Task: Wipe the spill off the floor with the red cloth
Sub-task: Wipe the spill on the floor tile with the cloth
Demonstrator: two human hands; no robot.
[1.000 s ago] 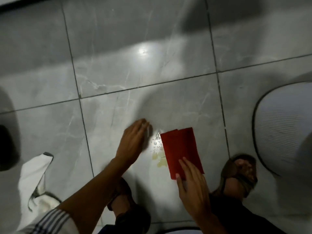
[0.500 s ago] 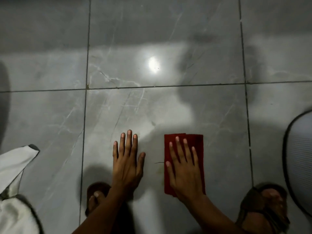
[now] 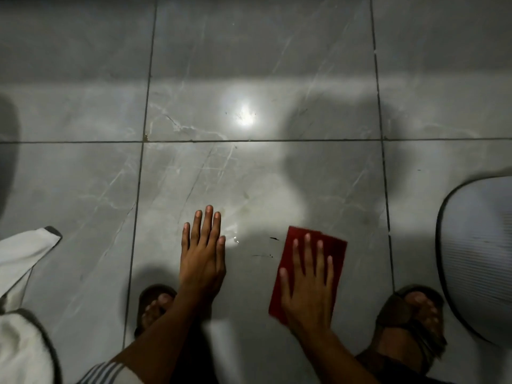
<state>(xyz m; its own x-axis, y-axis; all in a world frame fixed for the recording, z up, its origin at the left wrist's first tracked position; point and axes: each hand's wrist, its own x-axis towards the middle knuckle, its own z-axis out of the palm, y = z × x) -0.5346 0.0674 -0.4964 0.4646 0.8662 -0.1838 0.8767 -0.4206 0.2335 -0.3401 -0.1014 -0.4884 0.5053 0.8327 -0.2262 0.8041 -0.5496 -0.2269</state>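
Note:
A folded red cloth [image 3: 333, 246] lies flat on the grey marble floor tile [image 3: 249, 184]. My right hand [image 3: 309, 284] presses down on it with fingers spread. My left hand [image 3: 202, 257] rests flat on the floor to the cloth's left, fingers together, holding nothing. Between the hands a faint wet smear [image 3: 235, 239] and small dark specks [image 3: 273, 239] remain on the tile. A pale yellowish stain [image 3: 238, 209] shows just beyond my left fingertips.
My two sandalled feet [image 3: 153, 307] [image 3: 410, 320] stand at the bottom of the view. A white cloth with dark trim [image 3: 19, 259] lies at the left edge. A white ribbed round object [image 3: 482, 261] sits at the right edge. A lamp glare [image 3: 245, 116] marks the tile ahead.
My right hand has slid the red cloth to the right, away from my left hand. The yellow puddle seen a second ago is gone, leaving a faint smear. The view has shifted.

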